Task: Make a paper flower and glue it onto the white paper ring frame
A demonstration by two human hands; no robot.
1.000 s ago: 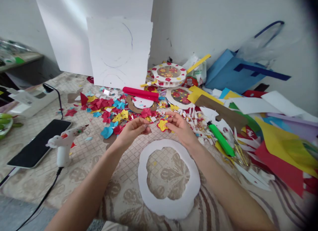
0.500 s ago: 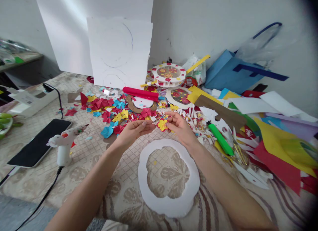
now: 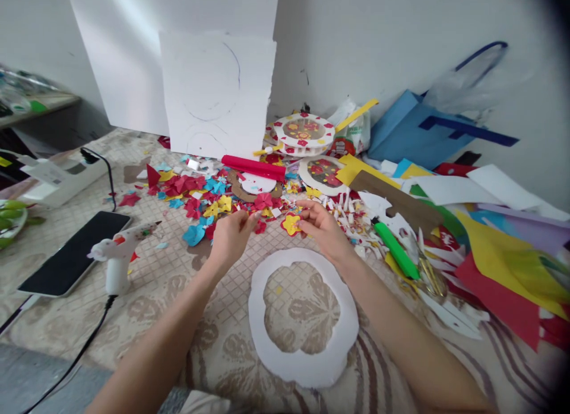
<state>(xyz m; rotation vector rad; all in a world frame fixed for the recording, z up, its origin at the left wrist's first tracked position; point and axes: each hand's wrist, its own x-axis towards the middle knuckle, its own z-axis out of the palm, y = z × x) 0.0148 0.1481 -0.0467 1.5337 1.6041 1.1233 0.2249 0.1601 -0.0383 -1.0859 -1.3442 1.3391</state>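
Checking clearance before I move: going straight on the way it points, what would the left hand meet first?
Probably the red paper flower lying just beyond the left hand; the hand's height is unclear, so it may pass over.

The right hand held a yellow-and-red paper flower in its grip, above the cloth-covered worktop. The left hand was near the flower, thumb and forefinger close together (whether they pinched anything was too small to tell). Nearer the person, a white scalloped ring lay flat. To the left, a white glue gun stood beside a phone; to the right lay a green-handled tool and gold-handled scissors.
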